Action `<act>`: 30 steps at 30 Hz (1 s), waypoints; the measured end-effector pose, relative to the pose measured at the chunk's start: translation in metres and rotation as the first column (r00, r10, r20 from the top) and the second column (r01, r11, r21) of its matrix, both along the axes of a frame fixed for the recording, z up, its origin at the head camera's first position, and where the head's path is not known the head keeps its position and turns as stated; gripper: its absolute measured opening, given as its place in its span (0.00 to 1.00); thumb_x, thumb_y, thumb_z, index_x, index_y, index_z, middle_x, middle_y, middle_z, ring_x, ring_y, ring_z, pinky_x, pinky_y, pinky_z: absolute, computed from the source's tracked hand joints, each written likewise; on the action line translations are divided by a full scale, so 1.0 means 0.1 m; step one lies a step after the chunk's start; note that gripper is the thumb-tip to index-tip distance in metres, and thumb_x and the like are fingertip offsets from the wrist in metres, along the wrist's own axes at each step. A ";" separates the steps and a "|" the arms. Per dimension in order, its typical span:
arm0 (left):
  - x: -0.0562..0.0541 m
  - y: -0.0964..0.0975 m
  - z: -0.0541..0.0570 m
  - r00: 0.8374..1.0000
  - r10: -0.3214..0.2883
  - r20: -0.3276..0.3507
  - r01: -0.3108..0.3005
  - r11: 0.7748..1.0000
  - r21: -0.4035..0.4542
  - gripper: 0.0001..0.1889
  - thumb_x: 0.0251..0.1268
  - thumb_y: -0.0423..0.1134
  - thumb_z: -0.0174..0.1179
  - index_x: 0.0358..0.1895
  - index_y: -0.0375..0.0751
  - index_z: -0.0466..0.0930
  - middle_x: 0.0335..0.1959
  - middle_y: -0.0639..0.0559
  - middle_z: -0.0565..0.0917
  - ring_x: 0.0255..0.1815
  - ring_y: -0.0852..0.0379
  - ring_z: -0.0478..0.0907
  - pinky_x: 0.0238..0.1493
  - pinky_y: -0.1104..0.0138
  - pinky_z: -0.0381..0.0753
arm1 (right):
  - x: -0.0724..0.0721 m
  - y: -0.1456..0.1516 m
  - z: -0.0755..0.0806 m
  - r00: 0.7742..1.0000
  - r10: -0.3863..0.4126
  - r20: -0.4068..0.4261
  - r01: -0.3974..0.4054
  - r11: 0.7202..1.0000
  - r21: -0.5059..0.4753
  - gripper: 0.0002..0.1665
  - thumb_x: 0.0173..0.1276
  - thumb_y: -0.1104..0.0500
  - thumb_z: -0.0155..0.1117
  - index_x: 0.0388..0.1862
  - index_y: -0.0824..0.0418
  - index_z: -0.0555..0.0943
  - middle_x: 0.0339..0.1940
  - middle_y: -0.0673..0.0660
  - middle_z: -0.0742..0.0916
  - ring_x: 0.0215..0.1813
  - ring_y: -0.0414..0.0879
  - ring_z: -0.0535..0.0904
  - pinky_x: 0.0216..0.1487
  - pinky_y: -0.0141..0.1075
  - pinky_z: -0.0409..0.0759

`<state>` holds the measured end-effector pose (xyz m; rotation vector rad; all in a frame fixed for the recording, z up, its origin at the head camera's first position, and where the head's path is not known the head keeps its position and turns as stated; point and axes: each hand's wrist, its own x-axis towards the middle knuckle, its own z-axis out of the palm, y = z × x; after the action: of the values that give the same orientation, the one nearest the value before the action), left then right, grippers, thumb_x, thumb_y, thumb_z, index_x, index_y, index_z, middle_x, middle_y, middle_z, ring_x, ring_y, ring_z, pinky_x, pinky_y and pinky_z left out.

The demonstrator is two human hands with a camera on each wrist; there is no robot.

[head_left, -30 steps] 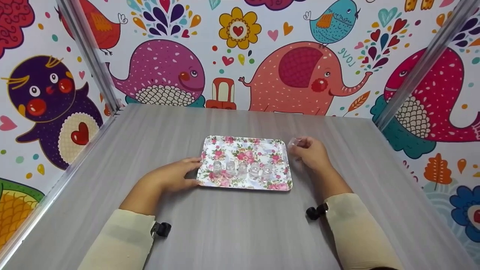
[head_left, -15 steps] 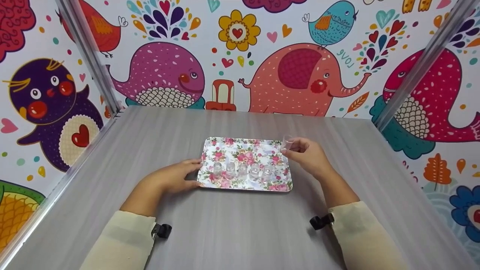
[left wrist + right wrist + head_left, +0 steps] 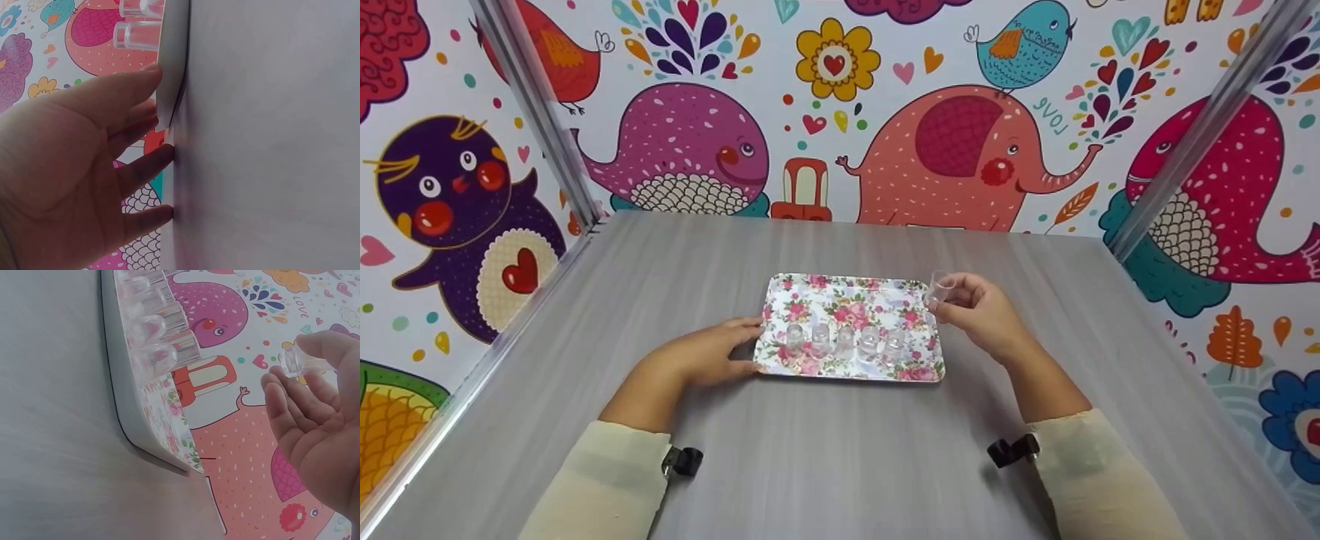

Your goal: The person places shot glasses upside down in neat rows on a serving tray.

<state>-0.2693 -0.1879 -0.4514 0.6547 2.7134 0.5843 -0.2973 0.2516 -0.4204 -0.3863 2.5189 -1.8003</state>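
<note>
The right hand pinches a small clear shot glass between thumb and fingers, above the tray's far right corner. In the right wrist view the shot glass points its thick base toward the camera. A flowered tray lies on the table, with several clear shot glasses in a row along its nearer half. At the tray's left edge rests the left hand. Its thumb touches the rim in the left wrist view, and the fairly straight fingers reach down to the table.
A grey wood-grain table carries the tray. Patterned panels with cartoon animals stand behind and at both sides, joined by metal posts. A small black camera sits on the left sleeve, another on the right.
The right hand has brought the shot glass from beside the tray's right edge to above its far right corner, turning it more upright, then shifted slightly right. The left hand stays put.
</note>
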 end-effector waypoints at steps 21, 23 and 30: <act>-0.01 -0.01 -0.01 1.000 0.012 0.009 -0.012 1.000 0.005 0.37 0.78 0.49 0.64 0.83 0.41 0.65 0.87 0.45 0.61 0.87 0.38 0.60 0.86 0.41 0.61 | 0.01 -0.03 -0.07 0.991 -0.073 -0.114 0.077 0.997 0.033 0.19 0.69 0.50 0.80 0.53 0.59 0.90 0.39 0.53 0.87 0.40 0.46 0.80 0.40 0.29 0.84; -0.01 -0.01 -0.01 1.000 0.015 0.012 -0.015 1.000 0.006 0.36 0.78 0.49 0.64 0.83 0.41 0.65 0.87 0.46 0.62 0.87 0.38 0.60 0.86 0.41 0.61 | 0.00 -0.03 -0.07 0.991 -0.074 -0.107 0.080 0.996 0.045 0.20 0.67 0.51 0.81 0.55 0.57 0.90 0.41 0.55 0.88 0.41 0.48 0.81 0.40 0.28 0.85; -0.01 0.00 -0.01 1.000 0.017 0.016 -0.017 1.000 0.005 0.36 0.78 0.49 0.64 0.83 0.41 0.65 0.87 0.45 0.62 0.87 0.38 0.60 0.86 0.42 0.61 | -0.01 -0.06 -0.08 0.998 -0.045 -0.036 0.051 0.984 0.172 0.21 0.67 0.54 0.81 0.58 0.54 0.89 0.51 0.58 0.90 0.48 0.52 0.82 0.43 0.29 0.86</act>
<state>-0.2703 -0.1883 -0.4520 0.6262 2.7060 0.5977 -0.2980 0.2455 -0.4287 -0.3537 2.7024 -1.5849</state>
